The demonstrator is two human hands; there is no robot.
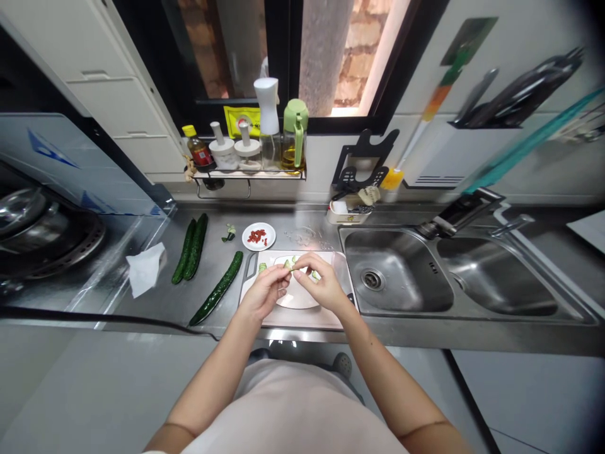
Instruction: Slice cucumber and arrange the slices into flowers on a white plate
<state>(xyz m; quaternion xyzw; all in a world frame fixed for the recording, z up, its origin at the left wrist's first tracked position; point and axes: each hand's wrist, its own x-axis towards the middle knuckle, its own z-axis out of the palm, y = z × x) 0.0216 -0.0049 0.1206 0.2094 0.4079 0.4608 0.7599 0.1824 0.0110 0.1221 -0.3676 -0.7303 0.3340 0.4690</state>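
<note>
Both hands meet above a white plate on a pale cutting board. Between the fingertips of my left hand and my right hand is a small green cucumber piece. The left fingers pinch it, and the right thumb and fingers close in against it from the other side. More small green pieces lie at the board's left, and a few others show around the plate's far edge, partly hidden by the hands.
Left of the board lie a whole cucumber, two more cucumbers and a white tissue. Behind it sits a small dish with red pieces. A double sink is at the right; a bottle rack hangs behind.
</note>
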